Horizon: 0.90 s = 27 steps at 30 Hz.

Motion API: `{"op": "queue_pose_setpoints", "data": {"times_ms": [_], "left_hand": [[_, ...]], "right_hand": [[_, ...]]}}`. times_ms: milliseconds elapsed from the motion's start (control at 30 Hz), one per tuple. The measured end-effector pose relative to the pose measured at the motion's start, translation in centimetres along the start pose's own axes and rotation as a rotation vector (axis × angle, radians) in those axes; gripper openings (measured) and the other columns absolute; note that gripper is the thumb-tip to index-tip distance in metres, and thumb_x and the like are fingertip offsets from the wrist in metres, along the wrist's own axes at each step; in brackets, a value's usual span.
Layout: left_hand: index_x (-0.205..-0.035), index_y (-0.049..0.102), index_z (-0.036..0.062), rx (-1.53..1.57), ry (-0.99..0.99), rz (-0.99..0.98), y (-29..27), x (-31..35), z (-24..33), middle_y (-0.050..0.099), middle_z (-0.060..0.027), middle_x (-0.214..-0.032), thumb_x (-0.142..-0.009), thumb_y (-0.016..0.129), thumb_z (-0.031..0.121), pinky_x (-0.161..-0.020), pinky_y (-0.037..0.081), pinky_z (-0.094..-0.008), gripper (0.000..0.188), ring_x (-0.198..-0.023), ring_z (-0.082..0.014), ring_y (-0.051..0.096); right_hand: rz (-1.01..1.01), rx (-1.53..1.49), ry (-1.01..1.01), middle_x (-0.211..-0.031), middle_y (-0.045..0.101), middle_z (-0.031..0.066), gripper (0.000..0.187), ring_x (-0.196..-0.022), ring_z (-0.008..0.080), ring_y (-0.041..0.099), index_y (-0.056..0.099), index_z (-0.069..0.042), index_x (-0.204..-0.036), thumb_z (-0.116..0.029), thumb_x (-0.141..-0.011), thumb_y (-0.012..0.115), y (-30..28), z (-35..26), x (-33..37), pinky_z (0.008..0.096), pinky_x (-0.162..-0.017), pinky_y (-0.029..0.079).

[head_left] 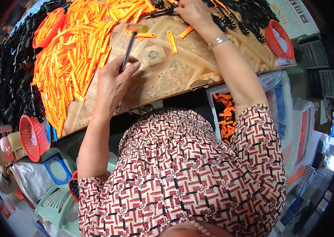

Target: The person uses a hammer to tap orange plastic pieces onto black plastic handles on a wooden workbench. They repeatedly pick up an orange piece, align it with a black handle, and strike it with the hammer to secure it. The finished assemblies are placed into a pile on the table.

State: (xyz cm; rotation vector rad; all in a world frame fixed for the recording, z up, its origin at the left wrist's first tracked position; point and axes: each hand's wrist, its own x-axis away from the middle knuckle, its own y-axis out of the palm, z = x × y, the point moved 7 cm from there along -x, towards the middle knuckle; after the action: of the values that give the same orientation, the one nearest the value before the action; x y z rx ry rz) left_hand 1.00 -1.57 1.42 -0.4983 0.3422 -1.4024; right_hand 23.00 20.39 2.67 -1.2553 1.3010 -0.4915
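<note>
Black-handled hammer [129,48] within the left fingers [133,67], head [137,28] beyond them.

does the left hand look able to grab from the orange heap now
Probably yes, though not freely: the left hand is holding a hammer, which it may need to put down first. The orange heap lies to its left, with only bare tabletop between.

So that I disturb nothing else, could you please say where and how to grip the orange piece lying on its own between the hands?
I'd pinch the orange piece across its middle by its long edges, probably from above on the near side: it is slim, seems flat on the table, and its length runs toward the near edge.
</note>
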Motion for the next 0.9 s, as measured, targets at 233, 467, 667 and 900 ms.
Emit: {"op": "queue_pose_setpoints", "data": {"times_ms": [233, 467, 667, 900], "left_hand": [[-0.110, 0.071, 0.0028, -0.317, 0.183, -0.050, 5.0, -7.4, 4.3, 0.067, -0.0123, -0.075, -0.090, 0.073, 0.037, -0.069, 0.051, -0.0370, 0.039, -0.074, -0.0202, 0.068], [-0.101, 0.073, 0.0015, -0.542, 0.349, -0.019, 8.9, -11.3, 5.2, 0.071, -0.0234, -0.094, -0.081, 0.078, 0.036, -0.082, 0.052, -0.0464, 0.040, -0.094, -0.0369, 0.069], [-0.098, 0.073, -0.0008, -0.398, 0.325, -0.202, 7.9, -11.2, 4.4, 0.070, -0.0131, -0.072, -0.087, 0.073, 0.020, -0.061, 0.054, -0.0310, 0.024, -0.068, -0.0179, 0.071], [-0.104, 0.064, 0.0016, 0.367, -0.090, -0.524, 8.5, -5.5, 3.2, 0.072, -0.0085, -0.083, -0.096, 0.065, 0.011, -0.059, 0.054, -0.0214, 0.013, -0.068, -0.0129, 0.071]], "right_hand": [[-0.073, -0.412, 0.093, -0.072, 0.067, 0.0060, 0.025, -0.064, 0.0166, 0.063, 0.069, -0.003, -0.088, -0.027, -0.094, 0.068, -7.4, 3.4, 8.7, 0.0321, -0.060, 0.048], [-0.517, -1.205, 0.719, -0.075, 0.070, 0.0031, 0.014, -0.060, 0.0106, 0.069, 0.065, -0.003, -0.097, -0.017, -0.098, 0.066, -6.6, 2.4, 25.5, 0.0177, -0.049, 0.044], [-0.568, -1.239, 0.744, -0.075, 0.069, 0.0011, 0.018, -0.058, 0.0046, 0.061, 0.066, -0.001, -0.103, -0.019, -0.099, 0.066, -4.4, -0.9, 27.9, 0.0189, -0.051, 0.042], [-0.633, -1.176, 0.658, -0.069, 0.067, -0.0007, 0.020, -0.054, 0.0048, 0.060, 0.065, -0.003, -0.104, -0.022, -0.102, 0.062, -4.0, -1.4, 27.4, 0.0183, -0.046, 0.039]]}}
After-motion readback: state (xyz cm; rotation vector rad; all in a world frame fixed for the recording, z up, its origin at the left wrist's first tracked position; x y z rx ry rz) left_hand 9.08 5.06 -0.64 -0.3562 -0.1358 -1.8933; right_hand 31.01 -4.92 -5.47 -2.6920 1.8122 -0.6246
